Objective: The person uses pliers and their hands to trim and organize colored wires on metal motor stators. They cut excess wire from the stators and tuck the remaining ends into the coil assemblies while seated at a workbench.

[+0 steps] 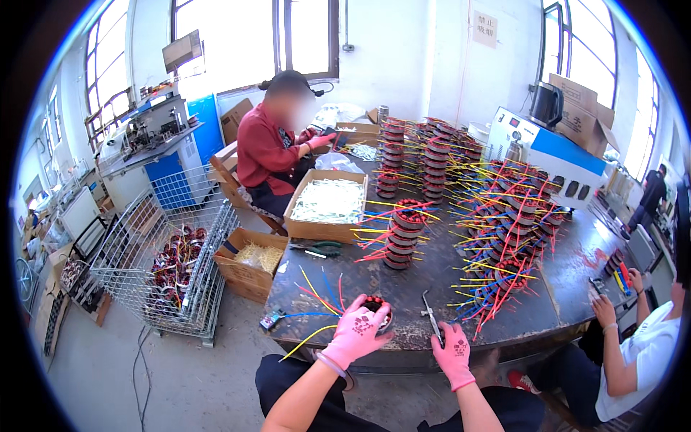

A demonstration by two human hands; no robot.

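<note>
My left hand (358, 333), in a pink glove, is closed around a ring-shaped motor stator (376, 305) at the table's near edge. Yellow, blue and red lead wires (317, 297) fan out from it to the left. To the right, my right hand (453, 354), also gloved in pink, grips the lower end of a slim metal tool with a bent tip (430, 314). That tool points away from me over the tabletop; its exact kind is unclear, and my fingers cover its lower part.
Stacks of wired stators (402, 237) crowd the dark table (345, 277). Green-handled pliers (325, 248) lie by a carton of white pieces (327, 204). A small box (271, 320) sits at the left edge. A wire cage (173, 288) stands leftward. Co-workers sit opposite (266, 151) and at right (640, 353).
</note>
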